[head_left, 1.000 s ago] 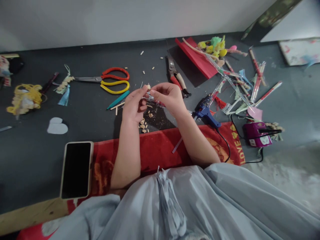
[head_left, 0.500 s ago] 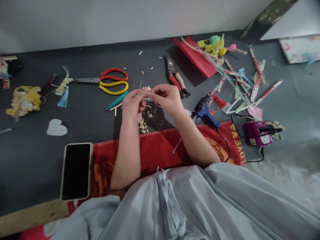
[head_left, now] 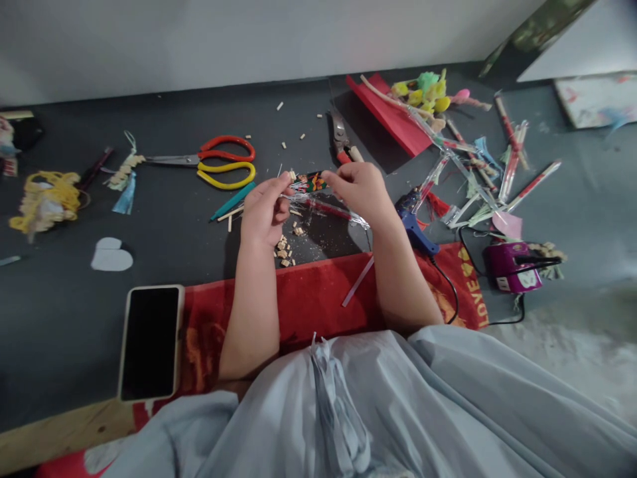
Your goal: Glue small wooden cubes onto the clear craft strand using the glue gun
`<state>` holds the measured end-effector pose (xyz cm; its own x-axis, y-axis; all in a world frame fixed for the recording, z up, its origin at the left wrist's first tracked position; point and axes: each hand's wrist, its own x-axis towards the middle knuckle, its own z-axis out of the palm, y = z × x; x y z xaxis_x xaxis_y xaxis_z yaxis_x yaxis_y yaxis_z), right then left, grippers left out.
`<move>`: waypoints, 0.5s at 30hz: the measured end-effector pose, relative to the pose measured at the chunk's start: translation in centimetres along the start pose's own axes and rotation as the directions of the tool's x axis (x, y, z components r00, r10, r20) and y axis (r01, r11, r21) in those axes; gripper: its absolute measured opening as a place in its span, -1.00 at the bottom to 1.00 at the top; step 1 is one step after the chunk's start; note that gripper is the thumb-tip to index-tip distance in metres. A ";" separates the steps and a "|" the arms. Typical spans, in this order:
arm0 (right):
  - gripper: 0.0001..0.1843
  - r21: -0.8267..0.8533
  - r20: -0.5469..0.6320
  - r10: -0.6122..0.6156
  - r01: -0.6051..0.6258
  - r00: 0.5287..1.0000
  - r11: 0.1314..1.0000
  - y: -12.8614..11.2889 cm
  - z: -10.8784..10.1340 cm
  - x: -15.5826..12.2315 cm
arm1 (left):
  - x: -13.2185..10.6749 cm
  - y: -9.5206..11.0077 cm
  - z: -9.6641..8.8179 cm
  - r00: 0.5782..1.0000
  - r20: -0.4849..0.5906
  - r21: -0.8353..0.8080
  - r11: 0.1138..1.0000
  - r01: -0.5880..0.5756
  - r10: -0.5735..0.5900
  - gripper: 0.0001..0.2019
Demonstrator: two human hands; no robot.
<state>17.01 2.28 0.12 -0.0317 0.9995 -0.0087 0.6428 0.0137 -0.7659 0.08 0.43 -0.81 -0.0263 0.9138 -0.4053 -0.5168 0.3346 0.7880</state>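
Note:
My left hand [head_left: 266, 209] is closed in a pinch, with a small pale wooden piece [head_left: 292, 176] at its thumb and fingertip. To its right, my right hand [head_left: 361, 192] has thumb and forefinger pressed together; what lies between them is too small to make out. A dark strip with a colourful pattern [head_left: 309, 181] shows between the two sets of fingertips. I cannot tell whether it is held or lies behind them. Below it are clear plastic wrapping [head_left: 301, 197] and a red wrapped stick [head_left: 331, 209]. Cut wooden bits [head_left: 283, 252] lie under my hands.
Scissors [head_left: 226, 149], a teal pen [head_left: 233, 201] and a phone [head_left: 152, 342] are on the left. Red-handled pliers [head_left: 341, 136], a blue glue gun [head_left: 415, 229] and wrapped sticks [head_left: 512, 159] lie right. A red towel [head_left: 308, 292] covers the table's near edge.
My right hand has moved right, away from my left hand, still pinched. The patterned strip and red wrapped stick now show between them. My left hand has barely moved.

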 end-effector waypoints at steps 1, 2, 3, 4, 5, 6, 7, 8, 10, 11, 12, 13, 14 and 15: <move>-0.67 -0.048 0.024 -0.024 0.025 0.999 0.999 -0.3 -0.2 -0.2 | 0.0 0.0 0.0 1.000 0.005 -0.003 1.000 0.005 -0.005 -0.74; -0.74 -0.068 0.045 -0.051 0.054 0.998 0.996 -0.6 -0.2 -0.4 | 0.0 0.0 0.0 1.000 0.011 -0.006 1.000 0.011 -0.011 -0.75; -0.80 -0.063 0.058 -0.078 0.082 0.995 0.995 -0.9 -0.1 -0.6 | 0.0 0.0 0.0 1.000 0.015 -0.009 1.000 0.016 -0.015 -0.75; -0.84 -0.037 0.060 -0.101 0.103 0.993 0.994 -1.1 0.0 -0.7 | 0.0 0.0 0.0 1.000 0.018 -0.012 1.000 0.020 -0.020 -0.76; -0.85 0.010 0.052 -0.118 0.117 0.992 0.993 -1.4 0.3 -0.8 | 0.0 0.0 0.0 1.000 0.021 -0.016 1.000 0.022 -0.022 -0.77; -0.85 0.072 0.043 -0.128 0.125 0.991 0.990 -1.6 0.5 -0.9 | 0.0 0.0 0.0 0.999 0.025 -0.021 1.000 0.022 -0.021 -0.78; -0.86 0.142 0.038 -0.132 0.125 0.991 0.982 -1.9 0.8 -0.9 | 0.0 -0.1 0.1 0.999 0.029 -0.027 0.999 0.017 -0.017 -0.79; -0.87 0.217 0.044 -0.133 0.120 0.990 0.969 -2.1 1.1 -1.0 | 0.0 -0.1 0.1 0.999 0.032 -0.032 0.999 0.010 -0.009 -0.81; -0.90 0.351 0.074 -0.134 0.100 0.988 0.931 -2.5 1.7 -1.1 | 0.1 -0.3 0.1 0.999 0.030 -0.032 0.999 -0.010 0.011 -0.84; -0.90 0.398 0.085 -0.133 0.089 0.987 0.913 -2.6 1.9 -1.1 | 0.1 -0.3 0.1 0.999 0.027 -0.024 0.999 -0.021 0.022 -0.85; -0.91 0.432 0.090 -0.131 0.080 0.987 0.898 -2.7 2.1 -1.1 | 0.1 -0.4 0.1 0.999 0.025 -0.012 0.999 -0.031 0.032 -0.85; -0.91 0.459 0.088 -0.128 0.073 0.988 0.886 -2.7 2.3 -1.1 | 0.2 -0.5 0.1 0.999 0.025 0.002 0.999 -0.041 0.041 -0.84; -0.91 0.479 0.082 -0.124 0.070 0.989 0.875 -2.6 2.4 -1.1 | 0.2 -0.6 0.1 0.998 0.028 0.017 0.999 -0.050 0.050 -0.83; -0.90 0.494 0.074 -0.122 0.070 0.990 0.866 -2.6 2.6 -1.1 | 0.3 -0.6 0.0 0.998 0.032 0.029 0.998 -0.059 0.058 -0.83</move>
<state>13.44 1.04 0.44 -0.1668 0.9853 0.0371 0.1763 0.0668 -0.9821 0.43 0.47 -1.40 -0.0293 0.9385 -0.3441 -0.4896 0.2866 0.8235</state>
